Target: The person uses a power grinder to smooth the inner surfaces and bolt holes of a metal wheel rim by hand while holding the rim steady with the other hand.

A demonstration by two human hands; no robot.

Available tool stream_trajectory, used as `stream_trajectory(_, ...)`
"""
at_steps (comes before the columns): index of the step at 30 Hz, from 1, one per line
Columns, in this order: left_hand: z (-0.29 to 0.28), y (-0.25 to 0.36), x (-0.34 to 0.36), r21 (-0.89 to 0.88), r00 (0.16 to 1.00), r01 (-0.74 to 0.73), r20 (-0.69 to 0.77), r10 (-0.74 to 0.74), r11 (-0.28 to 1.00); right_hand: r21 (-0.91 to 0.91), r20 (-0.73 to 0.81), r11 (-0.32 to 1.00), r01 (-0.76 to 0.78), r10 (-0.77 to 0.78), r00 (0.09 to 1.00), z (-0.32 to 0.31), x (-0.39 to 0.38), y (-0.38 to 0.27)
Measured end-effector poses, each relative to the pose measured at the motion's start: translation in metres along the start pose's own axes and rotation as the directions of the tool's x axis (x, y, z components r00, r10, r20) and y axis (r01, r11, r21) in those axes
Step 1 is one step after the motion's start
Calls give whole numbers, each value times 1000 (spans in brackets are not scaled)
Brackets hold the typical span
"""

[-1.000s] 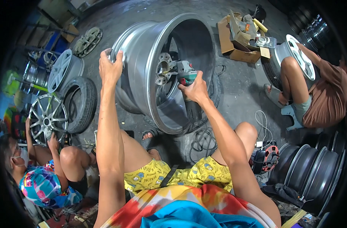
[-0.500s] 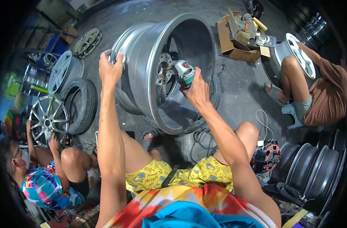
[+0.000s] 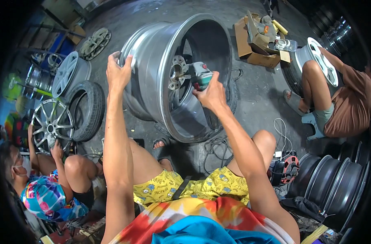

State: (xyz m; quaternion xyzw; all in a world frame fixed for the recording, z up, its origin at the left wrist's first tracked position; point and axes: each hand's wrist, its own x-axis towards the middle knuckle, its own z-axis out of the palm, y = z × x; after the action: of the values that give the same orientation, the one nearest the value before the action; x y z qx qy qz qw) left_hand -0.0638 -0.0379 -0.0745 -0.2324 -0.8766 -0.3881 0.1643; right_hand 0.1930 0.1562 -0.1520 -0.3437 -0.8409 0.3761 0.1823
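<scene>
Head view: grinder [image 3: 201,75] now deeper inside wheel rim [image 3: 153,69].

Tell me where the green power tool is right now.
The green power tool is upper centre in the head view, in the right hand, inside the big silver rim by its hub; the left hand grips the rim's outer edge.

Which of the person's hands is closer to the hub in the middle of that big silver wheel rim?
The right hand. It holds a green power tool just beside the hub, inside the big silver wheel rim. The left hand grips the rim's outer edge, farther from the hub.
</scene>
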Motion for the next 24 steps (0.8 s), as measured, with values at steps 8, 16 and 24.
stream_trajectory(8,-7,-24,11,88,924,321,190,-332,943,231,50,906,-354,352,935,21,27,58)
stream_trajectory(16,-12,-23,6,39,938,296,180,-298,954,677,342,608,-413,236,909,41,47,102)
stream_trajectory(24,-11,-14,5,47,942,270,194,-274,962,695,478,404,-594,356,803,51,25,119)
